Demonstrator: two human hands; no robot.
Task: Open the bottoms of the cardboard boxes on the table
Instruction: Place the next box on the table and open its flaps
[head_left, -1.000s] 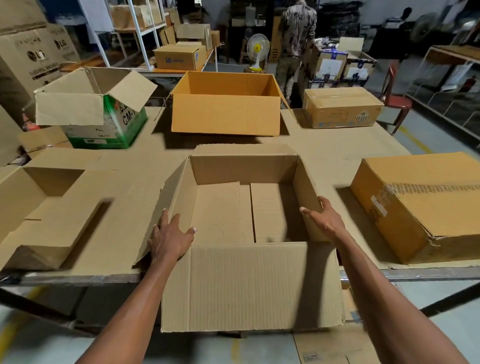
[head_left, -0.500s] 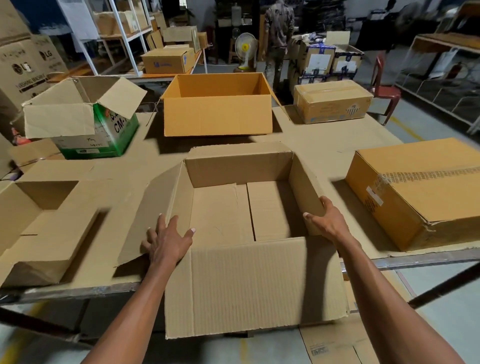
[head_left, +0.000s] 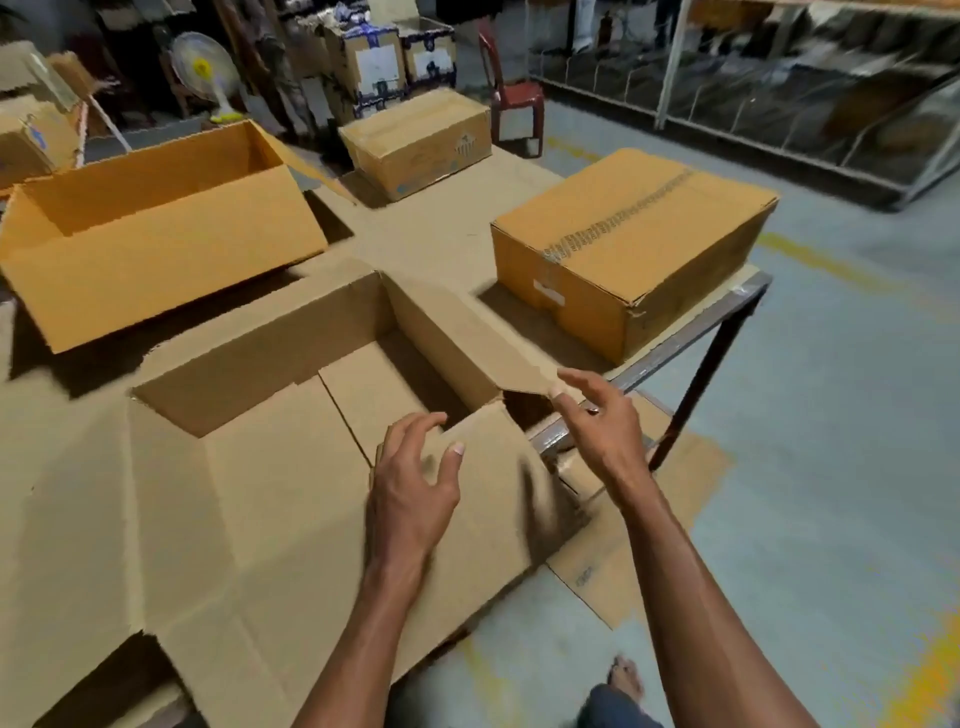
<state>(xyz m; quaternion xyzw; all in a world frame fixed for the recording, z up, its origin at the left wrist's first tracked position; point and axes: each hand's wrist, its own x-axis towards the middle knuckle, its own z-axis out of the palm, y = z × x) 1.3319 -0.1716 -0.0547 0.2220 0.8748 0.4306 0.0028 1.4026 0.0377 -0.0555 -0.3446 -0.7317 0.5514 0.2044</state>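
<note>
White pedestal fan (head_left: 205, 73) on floor behind table; red plastic chair (head_left: 511, 98) right of it; metal shelving (head_left: 779, 93) along far right.

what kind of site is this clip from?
Probably a warehouse or packing floor. Many cardboard boxes sit on a long cardboard-covered table, such as the open box and a taped one; more stacked boxes and a pedestal fan stand behind on the concrete floor.

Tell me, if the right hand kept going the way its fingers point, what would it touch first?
Probably the right side flap of the open box. The right hand points up and left, its fingertips already at or just short of that flap's near corner; blur hides whether they touch.
</note>
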